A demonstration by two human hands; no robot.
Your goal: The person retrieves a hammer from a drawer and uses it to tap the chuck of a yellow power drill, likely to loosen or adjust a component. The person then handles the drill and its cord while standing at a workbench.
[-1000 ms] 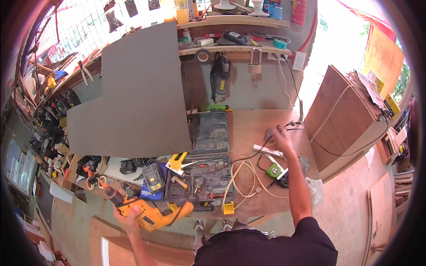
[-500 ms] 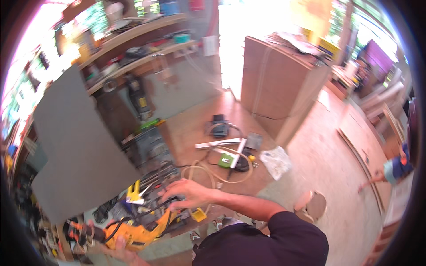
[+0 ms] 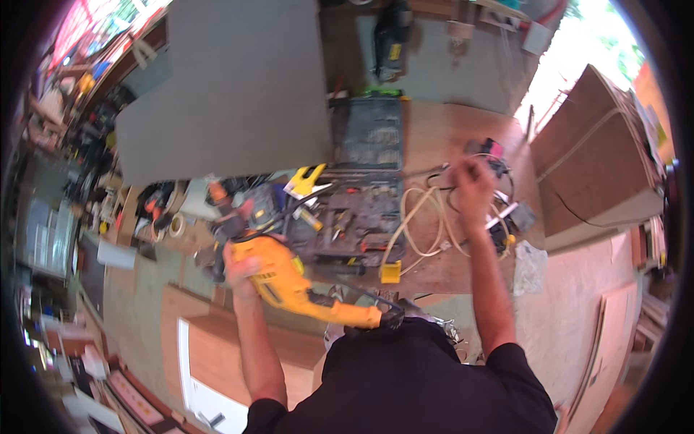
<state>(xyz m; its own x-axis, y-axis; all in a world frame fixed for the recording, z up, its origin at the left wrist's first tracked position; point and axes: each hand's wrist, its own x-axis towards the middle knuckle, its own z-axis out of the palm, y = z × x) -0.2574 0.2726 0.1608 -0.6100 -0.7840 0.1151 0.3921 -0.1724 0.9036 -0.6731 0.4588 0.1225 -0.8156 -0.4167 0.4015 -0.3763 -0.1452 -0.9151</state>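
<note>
My left hand (image 3: pixel 242 271) grips a yellow corded power tool (image 3: pixel 278 278), drill-like in shape, around its front body. Its dark front end is up and to the left, while its rear handle slopes down toward my chest. A black cord (image 3: pixel 311 197) runs from near the tool across the bench. My right hand (image 3: pixel 473 189) reaches out over the bench on the right, its fingers curled and blurred; whatever is in them cannot be made out. Around and below that hand lie a coiled pale cord (image 3: pixel 416 224) and dark cables.
An opened tool case (image 3: pixel 354 224) with several pieces lies on the bench, beside a yellow-handled tool (image 3: pixel 305 181). A large grey panel (image 3: pixel 231 87) stands at the back left. A wooden cabinet (image 3: pixel 600 159) is at the right, near a crumpled plastic bag (image 3: pixel 530 267).
My view has turned left. My right hand has moved away from the yellow tool, out to the right over the cords. My left hand still holds the tool, now with its rear end near my chest.
</note>
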